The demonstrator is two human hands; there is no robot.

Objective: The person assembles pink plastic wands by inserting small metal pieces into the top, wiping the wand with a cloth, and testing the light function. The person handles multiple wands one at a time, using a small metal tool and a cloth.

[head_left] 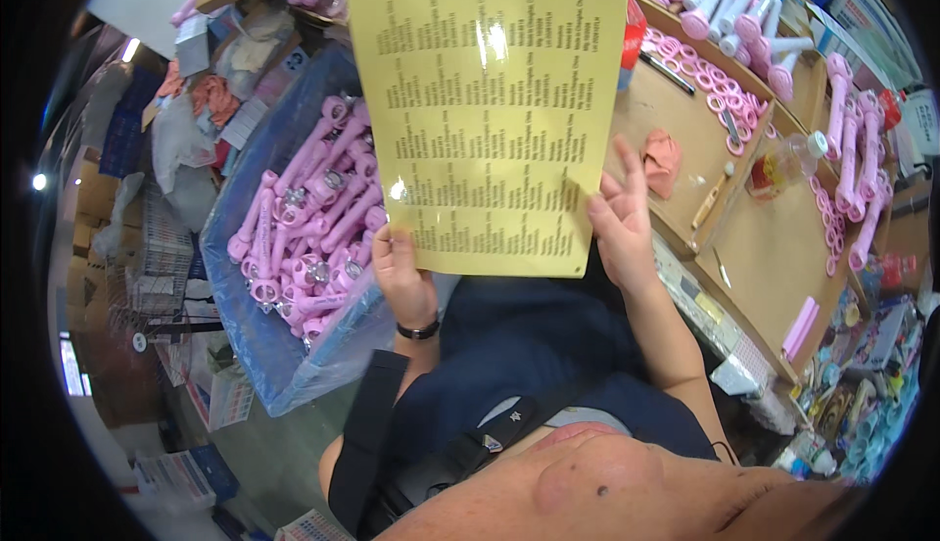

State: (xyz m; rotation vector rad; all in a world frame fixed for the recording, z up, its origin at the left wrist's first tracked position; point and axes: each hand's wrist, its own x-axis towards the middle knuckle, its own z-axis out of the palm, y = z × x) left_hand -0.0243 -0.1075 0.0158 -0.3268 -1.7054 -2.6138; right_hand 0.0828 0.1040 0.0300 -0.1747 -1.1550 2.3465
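Note:
A yellow sheet (480, 130) with rows of small black print is held up in front of me, its glossy face catching light. My left hand (403, 282), with a black band at the wrist, is closed on its lower left edge. At the lower right edge is my right hand (627, 233), its fingers stretched and apart, the thumb touching the sheet's border. Left of the sheet stands a bin lined with blue plastic (279, 384), holding many pink stick-shaped pieces (318, 208) with clear round parts.
A cardboard-covered workbench (676, 184) on the right carries pink rings (720, 91), a black pen (668, 73), a peach cloth scrap (662, 162), a wooden-handled tool (713, 196) and a clear bottle (783, 167). More pink sticks (857, 154) lie at the far right. Plastic bags (186, 140) clutter the left.

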